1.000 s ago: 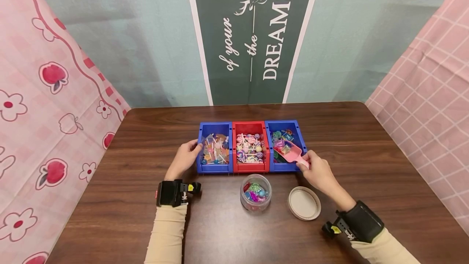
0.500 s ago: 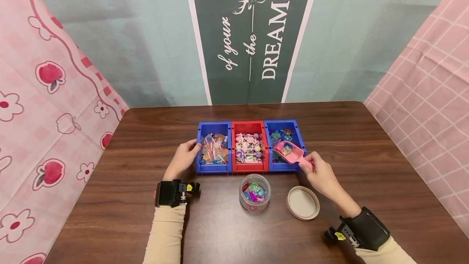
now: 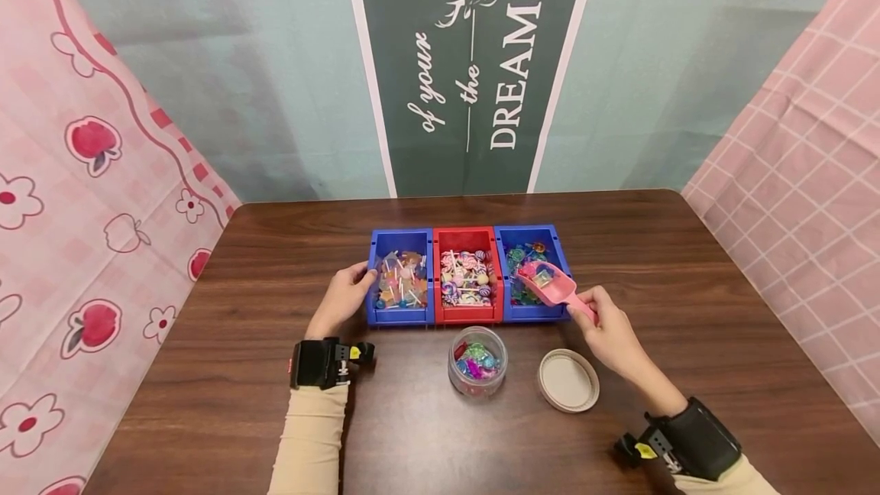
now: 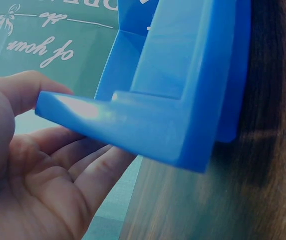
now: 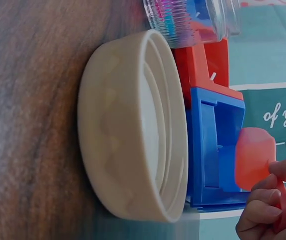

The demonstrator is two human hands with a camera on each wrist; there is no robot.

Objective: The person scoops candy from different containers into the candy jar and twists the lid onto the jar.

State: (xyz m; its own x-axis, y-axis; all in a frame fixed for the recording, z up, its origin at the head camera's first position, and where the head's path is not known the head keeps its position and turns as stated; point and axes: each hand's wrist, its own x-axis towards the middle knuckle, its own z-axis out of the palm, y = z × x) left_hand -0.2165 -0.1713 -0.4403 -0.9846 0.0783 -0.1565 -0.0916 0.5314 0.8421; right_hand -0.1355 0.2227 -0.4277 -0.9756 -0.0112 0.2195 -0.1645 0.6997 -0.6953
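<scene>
In the head view my right hand (image 3: pixel 612 333) grips the handle of a pink scoop (image 3: pixel 561 290), thumb and fingers curled round it. Colourful wrapped candies lie in the scoop, which overlaps the right blue bin (image 3: pixel 528 236) holding more candies. My left hand (image 3: pixel 341 301) holds the side wall of the left blue bin (image 3: pixel 402 317); the left wrist view shows this wall (image 4: pixel 127 127) between thumb and fingers. Lollipops fill that bin. A clear jar (image 3: pixel 477 385) with bright candies stands in front of the bins.
A red bin (image 3: pixel 467 237) of lollipops and striped candies sits between the blue ones. Right of the jar, a cream lid (image 3: pixel 568 380) lies with its inside up on the brown wooden table (image 3: pixel 426 449). Curtains surround the table on three sides.
My right hand has drawn the scoop slightly right and up from the candies in the right bin, with candies in it. The left hand keeps its hold on the left bin.
</scene>
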